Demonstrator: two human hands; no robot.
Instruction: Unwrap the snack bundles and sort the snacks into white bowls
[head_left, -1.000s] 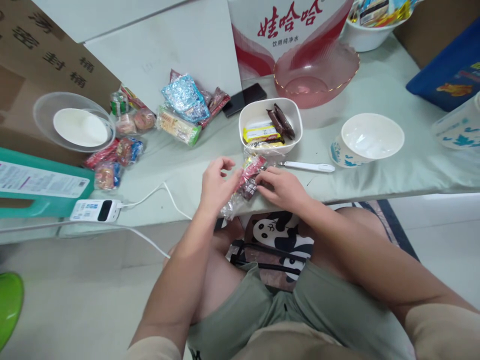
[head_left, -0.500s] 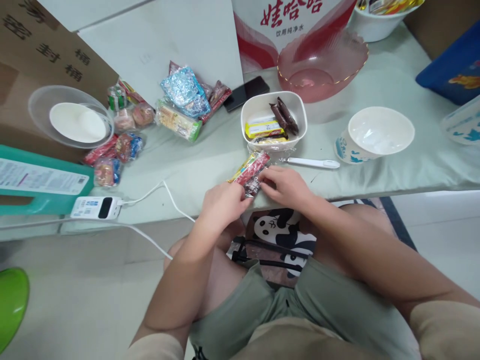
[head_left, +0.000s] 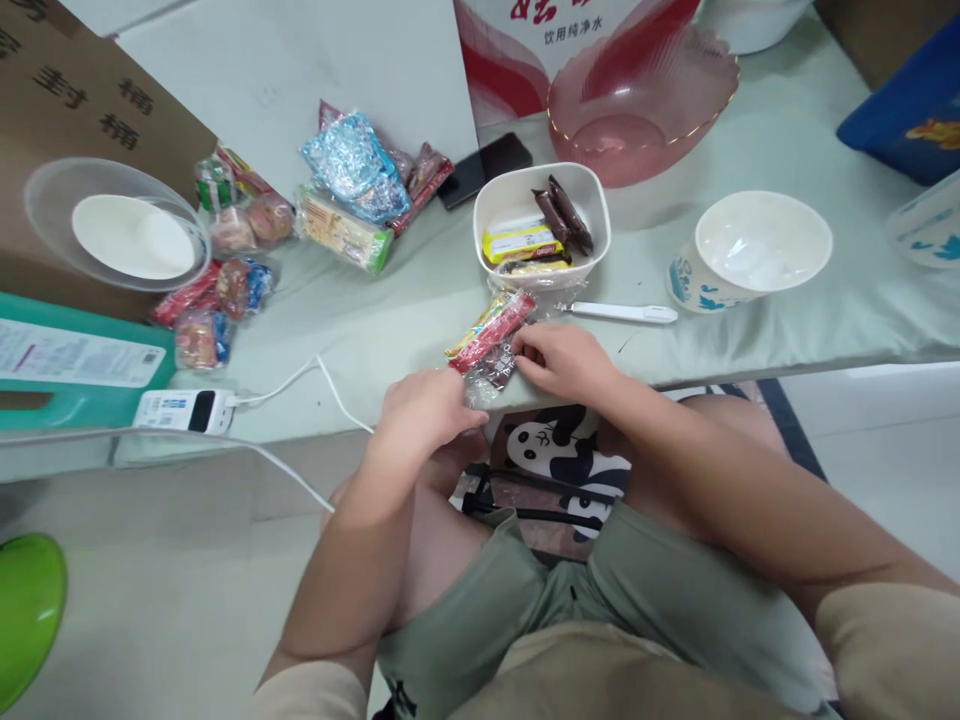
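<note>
Beside the table's front edge lies a small pile of wrapped snacks: a red packet (head_left: pixel 493 333), a yellow one partly under it, and a dark-brown wrapper (head_left: pixel 495 367) with white print in clear plastic. My right hand (head_left: pixel 562 360) has its fingers curled against the right end of the brown wrapper. Just left of the pile is my left hand (head_left: pixel 426 408), its thumb stretched out and apart from the packets; its other fingertips are mostly hidden. Behind the pile, a white square bowl (head_left: pixel 480 215) holds two brown-wrapped bars and yellow packets.
A white-handled tool (head_left: pixel 626 313) lies right of the pile, near a paper bowl (head_left: pixel 686 285) lined with clear plastic. Farther back are a pink glass bowl (head_left: pixel 637 130) and a black phone (head_left: pixel 484 170). More snacks (head_left: pixel 352 170), a power bank (head_left: pixel 184 410) and its white cable (head_left: pixel 337 395) are leftward.
My left hand has drawn back to the left, its thumb coming away from the packets. My right hand stays at the brown wrapper. The whole view has shifted slightly.
</note>
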